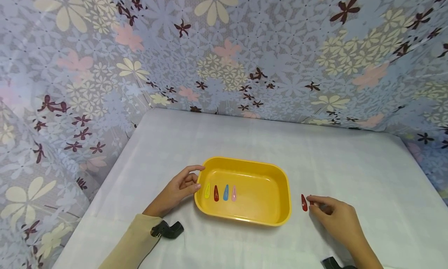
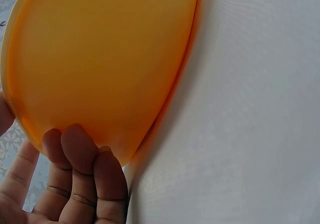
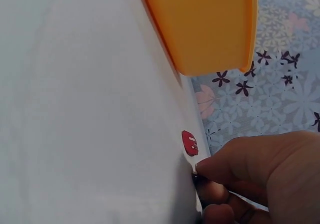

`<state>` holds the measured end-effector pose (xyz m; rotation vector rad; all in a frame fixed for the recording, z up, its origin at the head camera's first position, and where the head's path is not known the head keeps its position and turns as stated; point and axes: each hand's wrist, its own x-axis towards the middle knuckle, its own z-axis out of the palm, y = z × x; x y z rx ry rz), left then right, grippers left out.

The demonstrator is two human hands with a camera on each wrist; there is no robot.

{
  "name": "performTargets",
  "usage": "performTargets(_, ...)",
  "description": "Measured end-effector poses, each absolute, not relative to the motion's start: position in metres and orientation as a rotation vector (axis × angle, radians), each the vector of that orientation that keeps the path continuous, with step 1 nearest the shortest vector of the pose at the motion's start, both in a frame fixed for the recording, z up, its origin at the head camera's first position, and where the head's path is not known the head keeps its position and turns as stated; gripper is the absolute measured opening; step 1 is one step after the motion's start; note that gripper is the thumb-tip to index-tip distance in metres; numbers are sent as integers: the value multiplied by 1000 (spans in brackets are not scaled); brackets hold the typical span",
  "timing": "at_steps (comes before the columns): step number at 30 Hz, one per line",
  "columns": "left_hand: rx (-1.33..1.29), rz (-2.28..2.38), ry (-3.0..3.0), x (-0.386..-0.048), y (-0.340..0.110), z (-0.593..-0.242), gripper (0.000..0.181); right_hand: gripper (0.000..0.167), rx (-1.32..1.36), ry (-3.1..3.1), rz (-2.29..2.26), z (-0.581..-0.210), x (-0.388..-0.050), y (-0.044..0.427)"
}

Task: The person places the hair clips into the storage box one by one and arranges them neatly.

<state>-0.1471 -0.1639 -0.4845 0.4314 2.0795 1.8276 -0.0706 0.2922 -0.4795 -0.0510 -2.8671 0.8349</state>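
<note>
A yellow plastic tray (image 1: 260,199) lies on the white-covered surface. Inside it, toward the left end, a yellow hair clip (image 1: 207,191), a dark red hair clip (image 1: 216,193), a blue hair clip (image 1: 226,192) and a pink hair clip (image 1: 234,193) stand in a row. My left hand (image 1: 182,186) holds the tray's left end, thumb and index finger at the rim, other fingers against the outer wall (image 2: 105,73). Right of the tray, my right hand (image 1: 336,216) pinches a red hair clip (image 1: 311,201), mostly hidden by the fingertips. Beside it lies another red hair clip (image 1: 304,203).
A white cloth (image 1: 245,137) covers the surface beneath the tray. Flower-patterned fabric (image 1: 224,67) rises behind it and on both sides. A black strap piece (image 1: 168,229) is at the left wrist, and another black piece (image 1: 332,262) is near the right wrist.
</note>
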Motion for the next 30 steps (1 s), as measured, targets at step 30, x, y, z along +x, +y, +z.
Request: performTargets(30,435,1834,2071,-147,-165,-485,51,51,-455,-2748,1389,-473,-70,298)
